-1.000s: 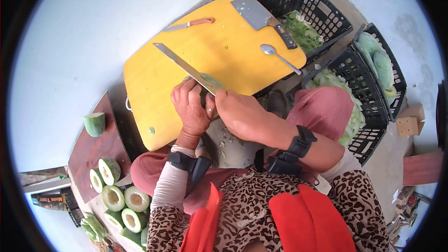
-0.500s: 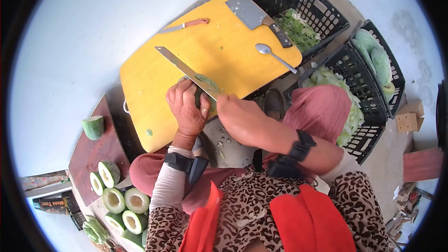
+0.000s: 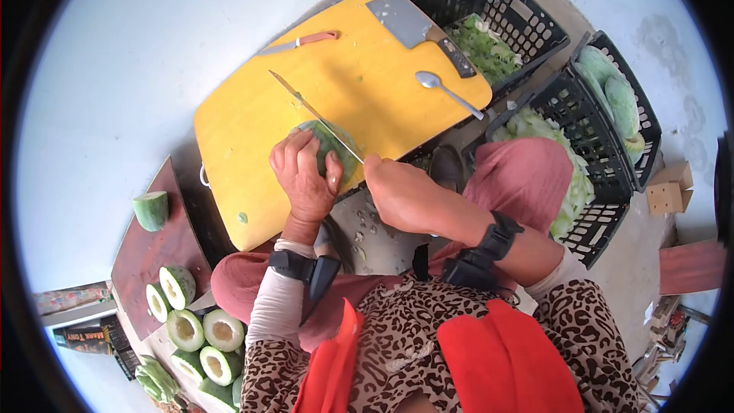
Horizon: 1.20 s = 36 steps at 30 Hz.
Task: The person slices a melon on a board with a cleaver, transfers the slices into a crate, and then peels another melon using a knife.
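Note:
My left hand (image 3: pixel 300 172) is wrapped over a piece of green-skinned winter melon (image 3: pixel 334 150) and holds it at the near edge of the yellow cutting board (image 3: pixel 252 145). In my right hand (image 3: pixel 401 191) is a long knife (image 3: pixel 312 112), its handle hidden in my fist. The blade lies across the melon, seen nearly edge-on, with its tip pointing to the far left over the board. A cleaver (image 3: pixel 401 19), a small knife with a brownish handle (image 3: pixel 317 37) and a spoon (image 3: pixel 451 95) also lie on the board.
Black crates hold green scraps (image 3: pixel 485 50), pale peelings (image 3: pixel 547 126) and whole winter melons (image 3: pixel 621 103). At left, a cut melon chunk (image 3: pixel 151 211) stands on a reddish-brown board (image 3: pixel 164 248), near several hollowed melon pieces (image 3: pixel 222 329). A small cardboard box (image 3: pixel 669 190) sits at right.
The knife has turned from showing its broad side to nearly edge-on, and its tip has shifted slightly right. More of the melon shows. My left hand still holds it.

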Available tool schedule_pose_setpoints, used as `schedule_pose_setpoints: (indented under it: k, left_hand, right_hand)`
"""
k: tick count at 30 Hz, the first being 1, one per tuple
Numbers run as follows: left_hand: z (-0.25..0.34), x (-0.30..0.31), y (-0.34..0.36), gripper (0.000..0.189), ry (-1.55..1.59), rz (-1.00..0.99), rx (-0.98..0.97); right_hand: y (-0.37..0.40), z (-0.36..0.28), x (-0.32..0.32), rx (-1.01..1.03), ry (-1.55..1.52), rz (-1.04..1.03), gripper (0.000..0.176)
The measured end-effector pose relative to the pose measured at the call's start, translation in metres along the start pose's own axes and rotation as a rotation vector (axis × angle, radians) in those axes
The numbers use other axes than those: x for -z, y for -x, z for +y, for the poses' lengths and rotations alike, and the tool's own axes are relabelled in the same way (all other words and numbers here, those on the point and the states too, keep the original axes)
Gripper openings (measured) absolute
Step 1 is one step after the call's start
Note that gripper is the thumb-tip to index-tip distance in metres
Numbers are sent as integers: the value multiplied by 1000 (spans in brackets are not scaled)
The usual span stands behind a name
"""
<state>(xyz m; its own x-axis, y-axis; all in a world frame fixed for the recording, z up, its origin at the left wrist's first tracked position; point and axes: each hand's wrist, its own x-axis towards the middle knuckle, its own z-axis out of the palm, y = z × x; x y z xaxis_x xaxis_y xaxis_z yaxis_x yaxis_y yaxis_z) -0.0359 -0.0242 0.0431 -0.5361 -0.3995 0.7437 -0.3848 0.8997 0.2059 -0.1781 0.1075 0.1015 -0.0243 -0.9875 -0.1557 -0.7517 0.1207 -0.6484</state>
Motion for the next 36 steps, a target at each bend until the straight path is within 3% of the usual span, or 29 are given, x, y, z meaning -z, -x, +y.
schedule_pose_setpoints:
  k: [17,29,36]
  left_hand:
    - [0,-2,2,32,3,10,2]
    - [2,2,2,28,-33,-7,16]
    - [0,4,6,28,-23,-17,11]
  right_hand:
    - [-5,13,-5,-32,-114,-25,17]
    - [1,14,-15,-22,-22,-8,21]
    - [33,5,-11,-48,-24,3,22]
